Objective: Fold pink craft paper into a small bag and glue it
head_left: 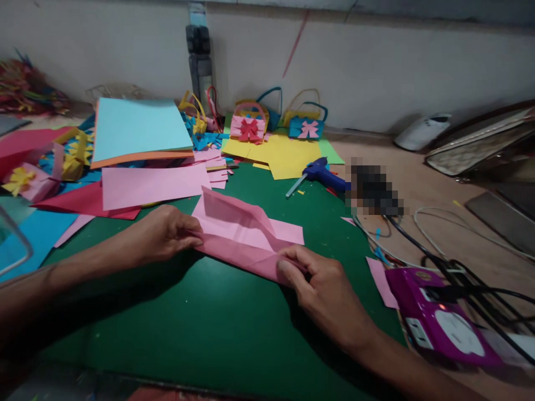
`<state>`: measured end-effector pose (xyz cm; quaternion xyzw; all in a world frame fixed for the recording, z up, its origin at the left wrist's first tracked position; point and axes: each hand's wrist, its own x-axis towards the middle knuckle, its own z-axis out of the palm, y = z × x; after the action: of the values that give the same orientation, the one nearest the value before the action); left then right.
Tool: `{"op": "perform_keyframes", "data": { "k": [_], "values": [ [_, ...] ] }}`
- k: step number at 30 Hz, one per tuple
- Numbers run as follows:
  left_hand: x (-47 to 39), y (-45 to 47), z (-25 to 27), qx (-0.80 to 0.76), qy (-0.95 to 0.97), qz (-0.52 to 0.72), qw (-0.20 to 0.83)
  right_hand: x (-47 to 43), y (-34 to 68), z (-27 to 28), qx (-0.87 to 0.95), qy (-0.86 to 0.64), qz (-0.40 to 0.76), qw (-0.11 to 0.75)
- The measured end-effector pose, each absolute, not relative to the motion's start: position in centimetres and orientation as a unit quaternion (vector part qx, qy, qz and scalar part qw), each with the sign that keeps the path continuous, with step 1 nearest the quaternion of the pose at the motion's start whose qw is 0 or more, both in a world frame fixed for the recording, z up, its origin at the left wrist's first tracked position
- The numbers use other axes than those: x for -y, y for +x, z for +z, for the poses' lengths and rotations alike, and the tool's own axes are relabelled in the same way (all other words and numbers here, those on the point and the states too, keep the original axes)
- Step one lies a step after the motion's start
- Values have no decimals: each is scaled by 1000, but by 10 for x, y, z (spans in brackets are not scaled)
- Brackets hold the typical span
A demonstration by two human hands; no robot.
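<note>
A creased sheet of pink paper [240, 250] is held up just over the green tabletop [200, 328], its near and far edges folded upward. My left hand [169, 231] pinches its left end between thumb and fingers. At the right end, my right hand [320, 278] grips the near fold, thumb toward me. Beyond the folded paper lies a flat pink sheet [154, 186]. A blue glue gun [324, 174] rests behind my right hand, a clear glue stick poking from its nozzle.
Small paper handbags with bows [249, 128] stand by the wall. Light blue sheets [140, 125] are stacked at the back left, near yellow paper [288, 156]. On the right sit a purple power strip [438, 323] and tangled black cables [472, 278]. A white device [422, 132] is farther back.
</note>
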<state>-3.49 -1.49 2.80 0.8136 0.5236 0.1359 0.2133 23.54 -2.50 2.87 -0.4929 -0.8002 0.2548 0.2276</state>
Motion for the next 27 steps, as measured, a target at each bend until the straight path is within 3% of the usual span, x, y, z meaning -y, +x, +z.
{"op": "perform_keyframes", "data": {
  "k": [3,6,11,15,17,21,27],
  "values": [
    [13,-31,30,-573,757,119,289,22,237,26,801,-514,221,213],
    [12,-30,25,-594,748,134,266,20,240,18,827,-506,146,199],
    [9,-32,11,-553,819,142,60,21,240,6,875,-448,14,184],
    [15,-26,7,-478,848,179,-144,21,239,3,878,-445,-30,173],
    [26,-20,6,-417,863,209,-194,21,238,2,878,-446,-42,168],
    [51,-1,2,-304,926,179,-131,22,238,0,879,-441,-66,166],
    [63,9,-9,-342,938,54,7,26,240,2,883,-435,-82,160]
  ]
}}
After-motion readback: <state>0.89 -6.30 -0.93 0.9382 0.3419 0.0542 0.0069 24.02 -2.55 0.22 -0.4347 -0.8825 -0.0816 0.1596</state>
